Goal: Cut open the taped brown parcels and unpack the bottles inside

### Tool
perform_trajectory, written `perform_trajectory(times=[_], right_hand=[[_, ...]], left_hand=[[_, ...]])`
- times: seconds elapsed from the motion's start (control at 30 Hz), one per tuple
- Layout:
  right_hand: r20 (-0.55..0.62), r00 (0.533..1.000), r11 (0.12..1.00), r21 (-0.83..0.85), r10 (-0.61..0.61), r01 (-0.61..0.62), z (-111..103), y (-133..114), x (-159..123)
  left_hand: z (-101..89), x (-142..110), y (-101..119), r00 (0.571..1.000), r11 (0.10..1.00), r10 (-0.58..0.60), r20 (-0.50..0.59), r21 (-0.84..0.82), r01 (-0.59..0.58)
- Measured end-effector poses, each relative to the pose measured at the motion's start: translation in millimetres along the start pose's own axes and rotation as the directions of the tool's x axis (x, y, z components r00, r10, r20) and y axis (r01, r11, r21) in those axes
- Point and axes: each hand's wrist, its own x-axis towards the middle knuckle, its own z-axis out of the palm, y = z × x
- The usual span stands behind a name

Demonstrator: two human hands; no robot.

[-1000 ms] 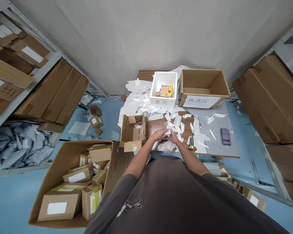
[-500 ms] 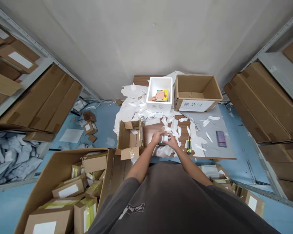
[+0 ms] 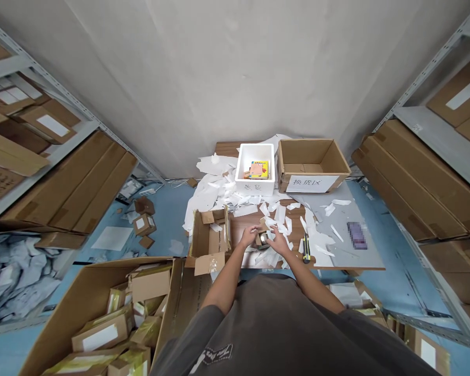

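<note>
Between my two hands, low over the table, is a small brown cardboard box [image 3: 260,242], with a raised flap and a dark, shiny spot at its middle that I cannot make out. My left hand [image 3: 249,236] grips the box's left side. From the right, my right hand [image 3: 279,242] closes its fingers on the other side. Torn white paper scraps [image 3: 268,257] lie under and around the hands. A yellow and black utility knife [image 3: 306,248] rests to the right of my right hand. An opened cardboard box [image 3: 211,240] stands left of my left hand.
At the back of the table [image 3: 243,222] stand a white foam box [image 3: 254,188] with small packs inside and a larger labelled carton [image 3: 312,184]. A blurred purple object [image 3: 357,235] lies right. A big carton [image 3: 176,292] of parcels is at lower left; shelves flank both sides.
The small box has turned in my hands: its white face no longer shows, and a brown flap and shiny spot do. My view has tilted upward slightly.
</note>
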Motion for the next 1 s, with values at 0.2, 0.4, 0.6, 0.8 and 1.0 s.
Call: perform_trajectory(times=[0.2, 0.4, 0.6, 0.8, 1.0], right_hand=[[0.006, 0.999, 0.998, -0.042, -0.037, 0.037, -1, 3, -7], [-0.051, 0.993, 0.995, -0.014, -0.103, 0.102, 10, 3, -9], [-0.063, 0.996, 0.993, 0.089, -0.069, 0.075, 7, 11, -13], [0.133, 0.991, 0.987, -0.163, 0.025, -0.003, -8, 4, 11], [0.261, 0.964, 0.932, -0.334, -0.054, 0.143, -11, -26, 38]], left_hand=[[-6.1, -14, -7, 0.998, 0.99, 0.035, -0.061, 0.139, -0.026], [4.0, -33, -2, 0.997, 0.957, 0.048, -0.059, 0.287, -0.029], [7.9, -47, -1, 0.978, 0.955, 0.149, 0.147, 0.234, -0.181], [0.1, -28, -13, 0.972, 0.964, 0.113, 0.207, 0.212, -0.158], [4.6, -10, -14, 0.965, 0.953, 0.097, 0.244, 0.258, -0.161]])
